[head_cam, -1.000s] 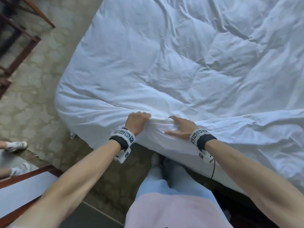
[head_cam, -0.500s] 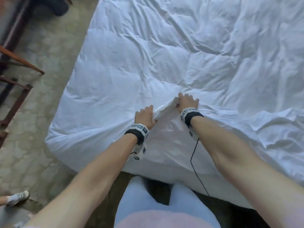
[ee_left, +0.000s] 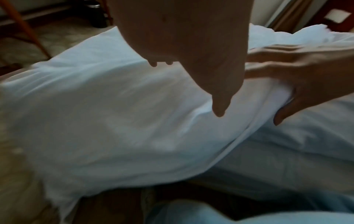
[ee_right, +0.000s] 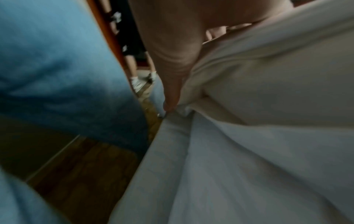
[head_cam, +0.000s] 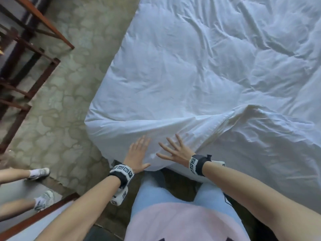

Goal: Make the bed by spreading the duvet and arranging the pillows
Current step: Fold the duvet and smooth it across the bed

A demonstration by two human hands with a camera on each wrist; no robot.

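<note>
A white, wrinkled duvet (head_cam: 199, 70) covers the bed and hangs over its near corner. My left hand (head_cam: 138, 153) lies flat on the duvet's hanging edge, fingers straight and together. Just to its right my right hand (head_cam: 175, 150) presses on the same fold with fingers spread. The left wrist view shows the left hand (ee_left: 191, 53) above the white cloth (ee_left: 114, 121) and the right hand (ee_left: 298, 72) flat on it. In the right wrist view my thumb (ee_right: 172, 84) lies along the fabric (ee_right: 249, 136). A raised ridge (head_cam: 243, 112) runs across the duvet. No pillows show.
A patterned carpet (head_cam: 60, 105) lies left of the bed. A dark wooden frame (head_cam: 26, 66) stands at the far left. Another person's legs in white shoes (head_cam: 39, 173) are at the lower left, beside a wooden-edged board (head_cam: 34, 221). My light blue trousers (head_cam: 156, 192) touch the bed.
Both hands let go of the bunched duvet edge and drew back toward me; they now lie flat on the hanging edge, lower down than before.
</note>
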